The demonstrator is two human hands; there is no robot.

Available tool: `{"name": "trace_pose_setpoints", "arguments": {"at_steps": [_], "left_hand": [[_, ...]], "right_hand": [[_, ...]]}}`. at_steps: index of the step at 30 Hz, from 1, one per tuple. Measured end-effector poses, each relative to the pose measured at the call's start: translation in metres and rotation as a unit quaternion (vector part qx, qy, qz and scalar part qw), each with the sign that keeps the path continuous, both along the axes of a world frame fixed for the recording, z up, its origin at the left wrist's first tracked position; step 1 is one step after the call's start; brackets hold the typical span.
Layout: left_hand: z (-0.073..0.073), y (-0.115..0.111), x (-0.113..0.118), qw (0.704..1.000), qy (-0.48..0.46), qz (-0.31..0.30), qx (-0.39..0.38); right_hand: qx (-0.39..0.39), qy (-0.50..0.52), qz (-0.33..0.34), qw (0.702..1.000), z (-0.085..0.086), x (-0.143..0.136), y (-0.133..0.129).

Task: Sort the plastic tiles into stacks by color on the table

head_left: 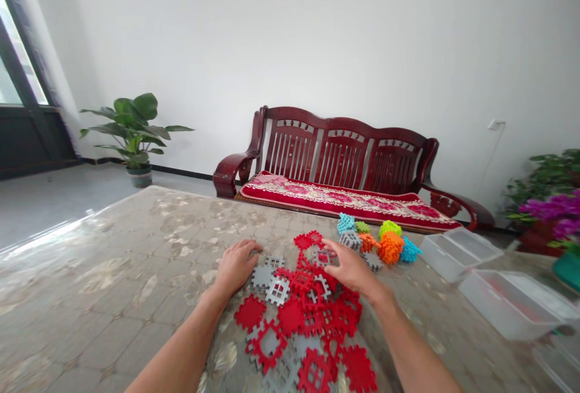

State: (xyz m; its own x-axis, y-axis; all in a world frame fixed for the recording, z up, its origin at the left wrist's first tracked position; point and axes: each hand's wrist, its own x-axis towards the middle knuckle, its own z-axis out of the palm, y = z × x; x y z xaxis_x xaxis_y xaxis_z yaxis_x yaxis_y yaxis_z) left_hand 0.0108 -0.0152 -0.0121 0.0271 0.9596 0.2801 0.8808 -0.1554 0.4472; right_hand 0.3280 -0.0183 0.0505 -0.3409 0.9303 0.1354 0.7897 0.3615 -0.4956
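Note:
A spread pile of flat, notched interlocking plastic tiles lies on the table in front of me. Among them are a solid red tile (251,313), a red window tile (313,371) and a light grey window tile (277,291). My left hand (236,265) rests on the tablecloth at the pile's left edge, fingers loosely extended beside a grey tile (261,277). Over the pile's right side is my right hand (351,267), thumb and forefinger apart near another grey tile (321,256). Nothing shows gripped in either hand.
Several assembled cubes, such as an orange cube (390,248) and a blue cube (346,222), sit beyond my right hand. Translucent plastic boxes (512,305) stand at the right. The patterned tablecloth (113,284) covers the table; a wooden bench (342,157) stands behind it.

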Motion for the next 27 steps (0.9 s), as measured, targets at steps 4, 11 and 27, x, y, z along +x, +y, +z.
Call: {"name": "trace_pose_setpoints", "arguments": {"at_steps": [4, 11, 27], "left_hand": [[0.001, 0.000, 0.000, 1.000, 0.006, 0.001, -0.002], [0.000, 0.000, -0.001, 1.000, 0.006, -0.005, 0.001], [-0.003, 0.003, -0.002, 1.000, 0.006, -0.006, 0.001]], "right_hand": [[-0.008, 0.020, 0.001, 1.000, -0.014, 0.014, -0.007], [0.052, -0.016, -0.097, 0.994, -0.023, -0.001, -0.021], [0.104, -0.046, -0.153, 0.982, -0.019, -0.010, -0.028]]}}
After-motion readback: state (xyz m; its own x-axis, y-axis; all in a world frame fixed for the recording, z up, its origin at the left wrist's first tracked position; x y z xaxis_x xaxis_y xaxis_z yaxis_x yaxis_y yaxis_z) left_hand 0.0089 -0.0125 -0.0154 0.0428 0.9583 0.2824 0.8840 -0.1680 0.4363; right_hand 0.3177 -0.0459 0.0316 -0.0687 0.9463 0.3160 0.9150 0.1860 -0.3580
